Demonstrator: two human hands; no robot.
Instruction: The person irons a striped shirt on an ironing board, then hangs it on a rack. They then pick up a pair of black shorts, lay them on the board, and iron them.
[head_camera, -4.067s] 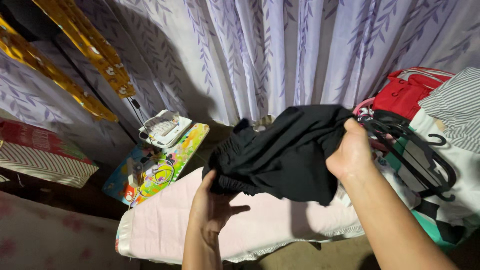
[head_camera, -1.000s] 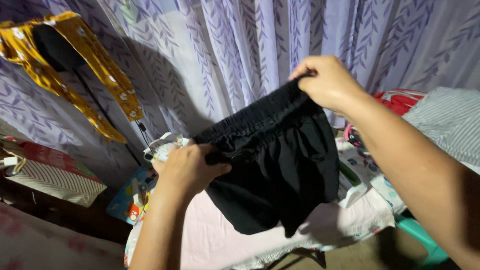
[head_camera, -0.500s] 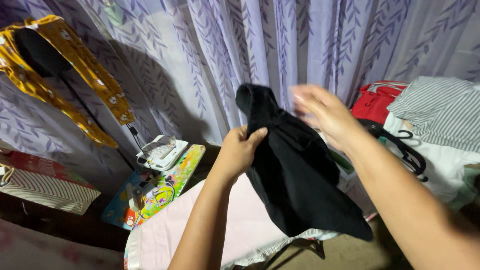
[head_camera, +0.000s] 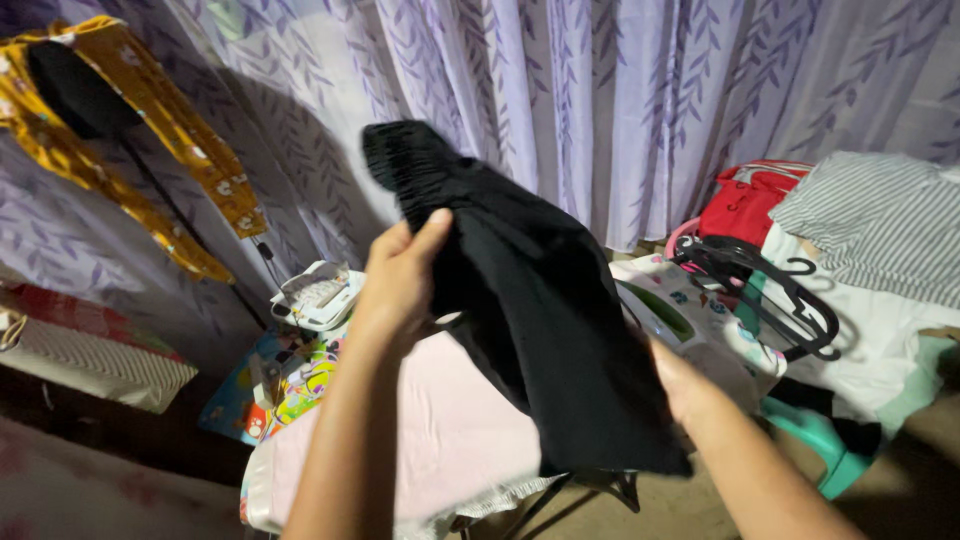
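Left hand (head_camera: 400, 280) clamped on the black garment (head_camera: 545, 320), held up above the pink-padded ironing board (head_camera: 440, 430). At four o'clock of the cloth, right hand (head_camera: 685, 385) half hidden beneath its hem, apparently gripping; hard to tell. Black hangers (head_camera: 770, 285) at three o'clock.

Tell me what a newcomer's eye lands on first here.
First, the black garment held up mid-frame over the pink ironing board, the left hand in a grip on its upper part and the right hand behind its lower edge. Then the yellow flowered cloth hanging upper left, and the red bag at right.
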